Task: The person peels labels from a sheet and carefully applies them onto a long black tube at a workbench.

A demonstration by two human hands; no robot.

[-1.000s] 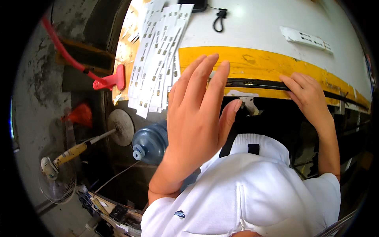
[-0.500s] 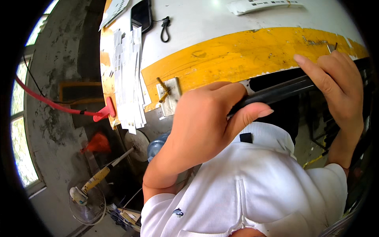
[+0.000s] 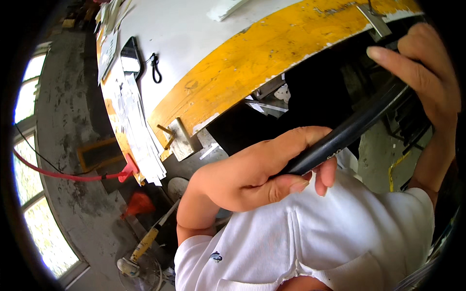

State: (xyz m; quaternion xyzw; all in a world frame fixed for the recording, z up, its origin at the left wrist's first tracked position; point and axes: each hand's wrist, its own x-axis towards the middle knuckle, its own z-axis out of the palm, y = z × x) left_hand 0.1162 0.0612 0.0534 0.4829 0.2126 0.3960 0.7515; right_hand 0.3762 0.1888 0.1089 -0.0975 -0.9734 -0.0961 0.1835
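Observation:
A long, glossy black tube (image 3: pixel 350 127) slants across in front of my white shirt, its right part higher than its left. My left hand (image 3: pixel 242 177) is wrapped round its lower left part, thumb along the near side and fingertips showing underneath. Farther up, my right hand (image 3: pixel 432 82) is at the other part of the tube, with one finger stretched out and the others curled. The tube passes out of sight behind that hand, so its far end is hidden. Small pale marks run along the tube's lower edge.
Ahead stands a white table with a worn yellow edge (image 3: pixel 233 72). On it are a phone (image 3: pixel 130 56), paper strips (image 3: pixel 133 121) and a metal clamp block (image 3: pixel 180 140). A metal plate (image 3: pixel 374 22) sits at its right edge. A red hose (image 3: pixel 73 175) and a fan (image 3: pixel 141 271) are at left.
The view has swung, so the table sits farther up and left. The tube has tilted more steeply, with its left part lower, and my left hand's fingertips now show beneath it.

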